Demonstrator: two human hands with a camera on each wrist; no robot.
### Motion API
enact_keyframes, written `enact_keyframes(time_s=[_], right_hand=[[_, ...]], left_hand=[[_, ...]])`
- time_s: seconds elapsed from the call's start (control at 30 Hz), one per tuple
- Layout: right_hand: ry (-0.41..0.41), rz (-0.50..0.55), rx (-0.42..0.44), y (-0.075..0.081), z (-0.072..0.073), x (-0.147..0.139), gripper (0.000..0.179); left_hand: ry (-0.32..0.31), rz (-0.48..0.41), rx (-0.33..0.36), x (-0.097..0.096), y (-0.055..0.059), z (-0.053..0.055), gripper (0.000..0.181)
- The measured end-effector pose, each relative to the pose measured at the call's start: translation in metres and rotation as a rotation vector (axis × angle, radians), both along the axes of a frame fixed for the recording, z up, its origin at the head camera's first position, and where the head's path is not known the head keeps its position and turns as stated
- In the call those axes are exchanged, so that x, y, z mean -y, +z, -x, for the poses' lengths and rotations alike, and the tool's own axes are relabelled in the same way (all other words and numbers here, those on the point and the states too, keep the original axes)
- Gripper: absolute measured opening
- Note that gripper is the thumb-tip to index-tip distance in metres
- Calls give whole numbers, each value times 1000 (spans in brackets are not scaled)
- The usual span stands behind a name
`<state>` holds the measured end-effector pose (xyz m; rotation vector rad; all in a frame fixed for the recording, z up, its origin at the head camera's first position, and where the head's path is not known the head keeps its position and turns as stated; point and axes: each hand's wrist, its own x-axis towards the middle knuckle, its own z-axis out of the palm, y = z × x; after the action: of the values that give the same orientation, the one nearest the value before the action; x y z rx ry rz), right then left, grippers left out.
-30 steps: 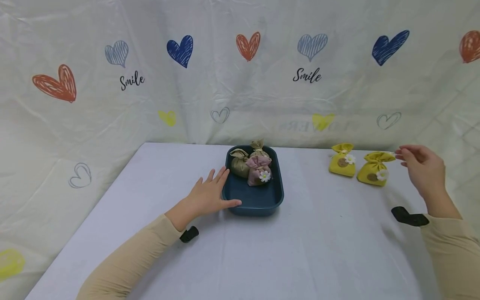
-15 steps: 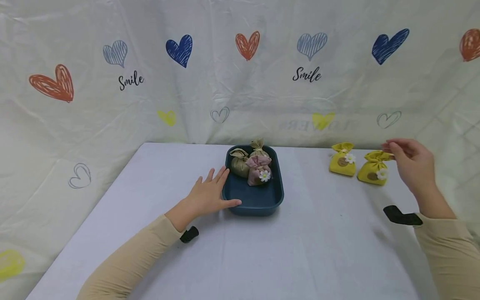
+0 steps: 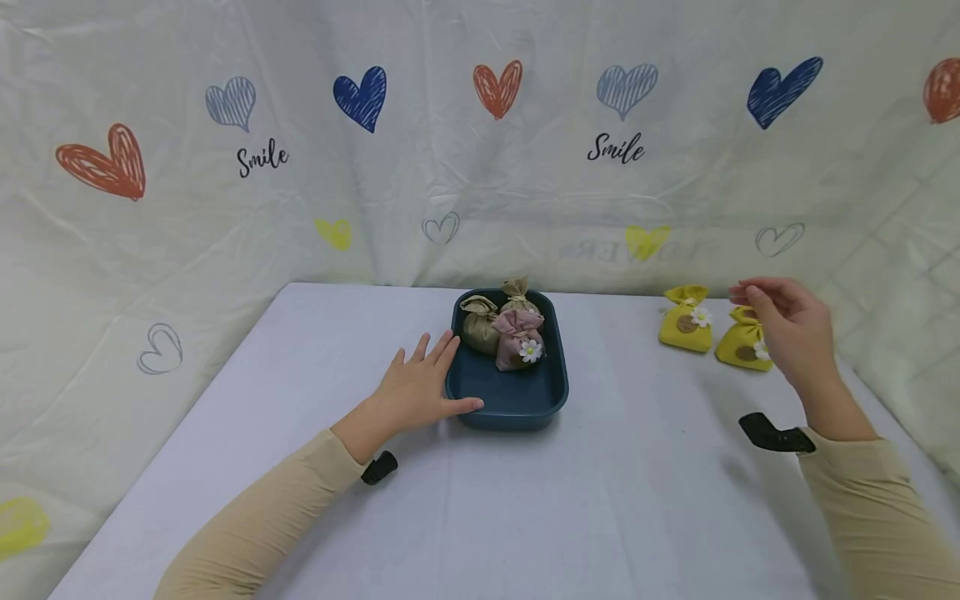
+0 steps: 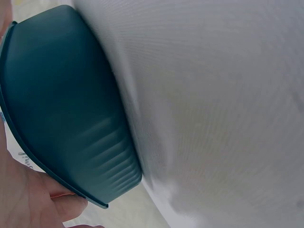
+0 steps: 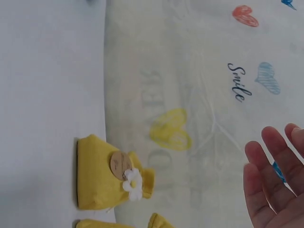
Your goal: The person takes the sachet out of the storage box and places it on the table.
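A dark blue-green plastic basin [image 3: 510, 408] stands on the table, holding an olive sachet [image 3: 480, 332], a tan sachet [image 3: 516, 293] and a mauve sachet [image 3: 517, 342] with a white flower. My left hand [image 3: 416, 392] rests along the basin's left rim, fingers spread and thumb over the near-left edge. In the left wrist view the basin's side wall [image 4: 71, 104] fills the left part. Two yellow sachets [image 3: 685, 321] stand at the back right. My right hand [image 3: 795, 325] is raised beside the right-hand yellow sachet [image 3: 742, 340], partly covering it, with nothing between its fingers.
The white tabletop [image 3: 525, 508] ends at the back against a hanging pale sheet [image 3: 420, 183] printed with hearts and words. Black straps [image 3: 772, 433] sit at both wrists.
My right hand has moved left, from the right side of the yellow sachets to over the right-hand one. The left hand and the basin have stayed in place.
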<state>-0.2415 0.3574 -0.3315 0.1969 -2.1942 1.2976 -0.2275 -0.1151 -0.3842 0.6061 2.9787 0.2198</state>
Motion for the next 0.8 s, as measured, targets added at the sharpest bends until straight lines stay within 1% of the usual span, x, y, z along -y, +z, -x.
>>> enact_keyframes(time_s=[0.2,0.27,0.43,0.57,0.8], right_hand=[[31,-8,-19,3,2,14,23],[35,-28,-18,4,3,20,25],[89,-46,-20,4,4,35,23],[146,-50,-28,3,6,46,24],[202,-85,-7,-1,9,64,23]], left_hand=[[2,2,-3,0,0,0,111],[4,2,-1,-1,-1,0,111],[2,-5,4,-1,0,-1,111],[2,0,6,0,-1,-1,111],[4,2,-3,0,0,-1,111]])
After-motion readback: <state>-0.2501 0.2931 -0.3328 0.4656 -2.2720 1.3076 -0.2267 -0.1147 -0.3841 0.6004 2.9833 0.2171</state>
